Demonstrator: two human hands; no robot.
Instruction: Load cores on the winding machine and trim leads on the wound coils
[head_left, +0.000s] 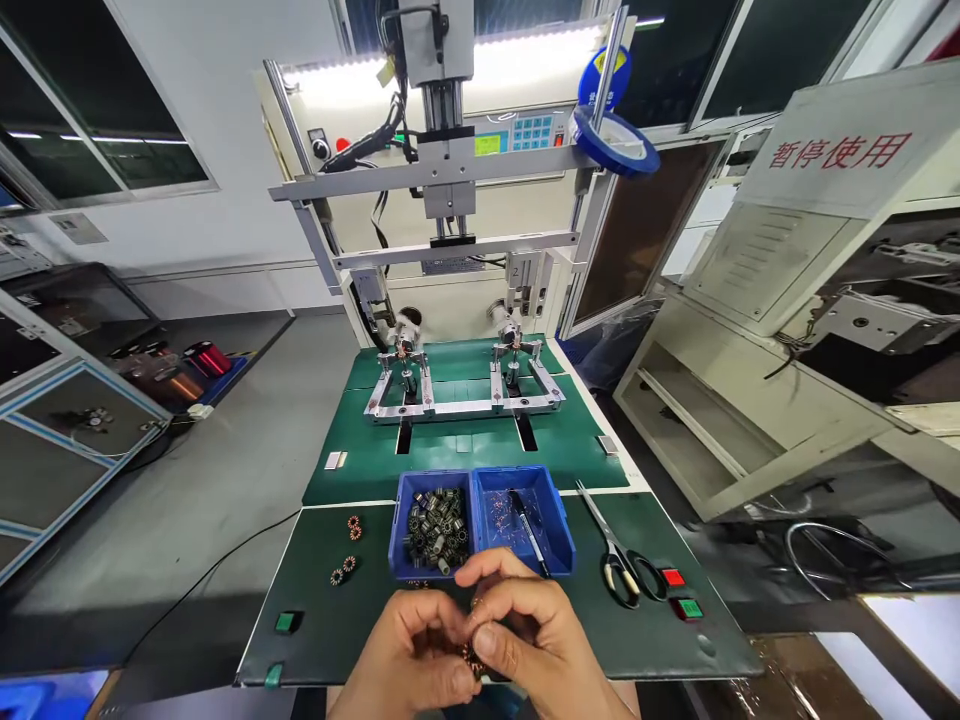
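Note:
My left hand [420,655] and my right hand [529,635] meet at the table's near edge. Between their fingertips they pinch a small copper-wound core [472,658], mostly hidden by the fingers. Just beyond them sits a blue bin [394,545] filled with small dark metal cores [437,530]. A second blue bin [566,540] adjoins it on the right, holding a black pen [529,530] and bits of copper wire. Several wound cores [343,570] lie on the green mat at the left.
Black-handled scissors [619,560] lie right of the bins, beside red [673,577] and green [688,608] buttons. Another green button [286,622] is at left. Behind the bins stands a winding machine with a metal frame [461,408]. Blue tape rolls [615,142] hang at upper right.

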